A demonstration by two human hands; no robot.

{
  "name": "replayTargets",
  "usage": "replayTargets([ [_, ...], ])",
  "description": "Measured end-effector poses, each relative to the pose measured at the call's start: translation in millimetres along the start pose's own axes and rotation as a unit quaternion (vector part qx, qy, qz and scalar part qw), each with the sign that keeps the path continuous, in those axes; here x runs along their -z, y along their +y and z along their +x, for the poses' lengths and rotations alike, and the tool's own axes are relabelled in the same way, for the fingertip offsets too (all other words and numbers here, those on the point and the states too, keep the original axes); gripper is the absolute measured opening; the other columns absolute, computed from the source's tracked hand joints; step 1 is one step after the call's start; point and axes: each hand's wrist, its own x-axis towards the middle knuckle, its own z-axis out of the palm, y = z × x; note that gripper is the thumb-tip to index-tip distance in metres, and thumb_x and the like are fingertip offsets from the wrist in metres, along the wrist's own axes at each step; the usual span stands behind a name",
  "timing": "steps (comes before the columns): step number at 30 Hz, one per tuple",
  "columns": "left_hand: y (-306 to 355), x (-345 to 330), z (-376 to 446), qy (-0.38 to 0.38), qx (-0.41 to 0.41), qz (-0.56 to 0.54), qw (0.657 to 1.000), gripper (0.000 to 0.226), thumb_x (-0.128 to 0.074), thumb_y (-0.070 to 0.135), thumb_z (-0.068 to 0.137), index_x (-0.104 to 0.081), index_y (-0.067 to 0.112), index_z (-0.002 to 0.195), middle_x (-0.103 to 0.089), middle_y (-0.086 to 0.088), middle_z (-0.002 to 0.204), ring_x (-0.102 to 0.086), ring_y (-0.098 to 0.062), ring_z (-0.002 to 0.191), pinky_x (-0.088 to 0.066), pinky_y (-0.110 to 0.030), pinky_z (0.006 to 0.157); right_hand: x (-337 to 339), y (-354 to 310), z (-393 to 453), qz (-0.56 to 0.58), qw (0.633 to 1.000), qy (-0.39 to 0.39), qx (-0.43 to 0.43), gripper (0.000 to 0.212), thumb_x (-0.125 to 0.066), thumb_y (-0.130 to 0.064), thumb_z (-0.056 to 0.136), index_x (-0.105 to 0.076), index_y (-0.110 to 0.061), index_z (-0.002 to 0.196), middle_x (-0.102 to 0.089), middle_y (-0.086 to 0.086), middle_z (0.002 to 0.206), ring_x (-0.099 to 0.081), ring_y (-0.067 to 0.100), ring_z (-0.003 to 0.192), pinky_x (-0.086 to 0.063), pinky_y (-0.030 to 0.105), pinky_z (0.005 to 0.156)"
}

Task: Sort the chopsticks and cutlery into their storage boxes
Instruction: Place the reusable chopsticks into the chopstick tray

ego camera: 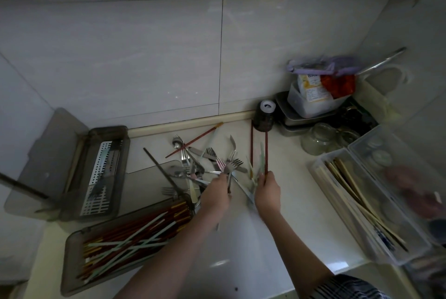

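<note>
Checked sleeve (347,286) at bottom right, on the right arm. Right hand (267,189) grips a bundle of chopsticks (265,154), dark red and pale green, tips pointing toward the wall. Left hand (214,193) is curled round the handles of several forks (229,164), tines upward. Loose cutlery pile (193,166) lies on the counter (289,178) just left of the forks; 1 red chopstick (195,140) lies across it. Grey box (125,245) at lower left holds red and green chopsticks. Grey box with perforated tray (101,173) at left holds some cutlery. Clear box (371,204) at right holds pale wooden chopsticks.
</note>
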Motion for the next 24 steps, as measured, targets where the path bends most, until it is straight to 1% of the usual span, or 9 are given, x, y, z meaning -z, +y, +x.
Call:
replayTargets([
  [3, -1, 0, -1, 0.071, -0.019, -0.025, 0.997, 0.025, -0.054, 0.020, 0.092, -0.053, 0.011, 0.115, -0.059, -0.006, 0.111, -0.056, -0.022, 0.105, -0.047, -0.029, 0.078, -8, -6, -2, 0.030, 0.999, 0.009, 0.014, 0.027, -0.030, -0.026, 0.103, -0.046, -0.007, 0.092, -0.055, 0.009, 0.079, -0.053, 0.026, 0.069, -0.040, 0.032, 0.062],
  [5, 4, 6, -3, 0.061, -0.030, -0.184, 0.981, 0.017, -0.051, 0.016, 0.092, -0.058, 0.013, 0.108, -0.061, -0.001, 0.106, -0.057, -0.013, 0.098, -0.043, -0.020, 0.075, -17, -11, -4, 0.060, 0.998, 0.007, 0.019, 0.026, -0.032, -0.027, 0.102, -0.046, -0.009, 0.090, -0.056, 0.007, 0.075, -0.056, 0.028, 0.066, -0.048, 0.040, 0.060],
  [7, 13, 17, -8, -0.032, -0.010, -0.393, 0.919, 0.013, -0.051, 0.014, 0.092, -0.058, 0.017, 0.101, -0.062, 0.002, 0.099, -0.058, -0.008, 0.090, -0.042, -0.018, 0.074, -23, -18, -8, 0.087, 0.996, -0.012, 0.024, 0.021, -0.035, -0.022, 0.101, -0.049, -0.008, 0.092, -0.059, 0.007, 0.077, -0.059, 0.028, 0.071, -0.052, 0.043, 0.066],
  [9, 19, 21, -10, -0.109, 0.022, -0.510, 0.853, 0.014, -0.056, 0.024, 0.088, -0.060, 0.020, 0.101, -0.064, -0.001, 0.101, -0.060, -0.013, 0.095, -0.045, -0.024, 0.080, -34, -25, -11, 0.126, 0.990, -0.051, 0.026, 0.015, -0.038, -0.017, 0.099, -0.049, -0.009, 0.093, -0.060, 0.004, 0.081, -0.061, 0.023, 0.078, -0.051, 0.038, 0.073],
  [11, 19, 20, -10, -0.108, 0.069, -0.539, 0.833, 0.029, -0.059, 0.039, 0.086, -0.060, 0.020, 0.109, -0.065, 0.000, 0.106, -0.061, -0.015, 0.101, -0.048, -0.025, 0.079, -45, -28, -15, 0.142, 0.984, -0.098, 0.039, 0.014, -0.039, -0.022, 0.097, -0.050, -0.017, 0.092, -0.061, -0.001, 0.081, -0.061, 0.019, 0.079, -0.047, 0.026, 0.069],
  [13, 16, 22, -9, -0.041, 0.126, -0.557, 0.820, 0.032, -0.057, 0.043, 0.089, -0.062, 0.019, 0.109, -0.066, 0.001, 0.101, -0.062, -0.014, 0.097, -0.046, -0.021, 0.065, -56, -30, -20, 0.157, 0.977, -0.145, 0.020, 0.020, -0.035, -0.029, 0.100, -0.055, -0.028, 0.100, -0.063, -0.005, 0.082, -0.061, 0.011, 0.075, -0.041, 0.018, 0.060],
  [16, 12, 29, -7, -0.040, 0.126, -0.602, 0.788, 0.030, -0.051, 0.042, 0.092, -0.070, 0.021, 0.104, -0.071, 0.002, 0.103, -0.063, -0.016, 0.103, -0.047, -0.024, 0.072, -57, -36, -30, 0.211, 0.959, -0.189, -0.018, 0.035, -0.029, -0.041, 0.102, -0.055, -0.027, 0.121, -0.068, 0.002, 0.102, -0.064, 0.015, 0.095, -0.042, 0.015, 0.063],
  [20, 15, 36, -14, -0.019, 0.151, -0.604, 0.782, 0.039, -0.036, 0.042, 0.098, -0.070, 0.027, 0.089, -0.070, 0.005, 0.093, -0.063, -0.013, 0.093, -0.043, -0.023, 0.064, -43, -44, -40, 0.275, 0.940, -0.200, -0.020, 0.026, -0.034, -0.042, 0.101, -0.058, -0.033, 0.107, -0.063, -0.001, 0.085, -0.057, 0.005, 0.070, -0.039, 0.011, 0.046],
  [24, 16, 41, -18, 0.025, 0.139, -0.607, 0.782, 0.037, -0.038, 0.036, 0.099, -0.067, 0.026, 0.080, -0.068, 0.003, 0.082, -0.063, -0.012, 0.082, -0.047, -0.025, 0.064, -38, -52, -51, 0.289, 0.937, -0.198, 0.020, 0.023, -0.033, -0.035, 0.103, -0.053, -0.041, 0.092, -0.064, -0.002, 0.089, -0.061, 0.007, 0.077, -0.046, 0.019, 0.059],
])
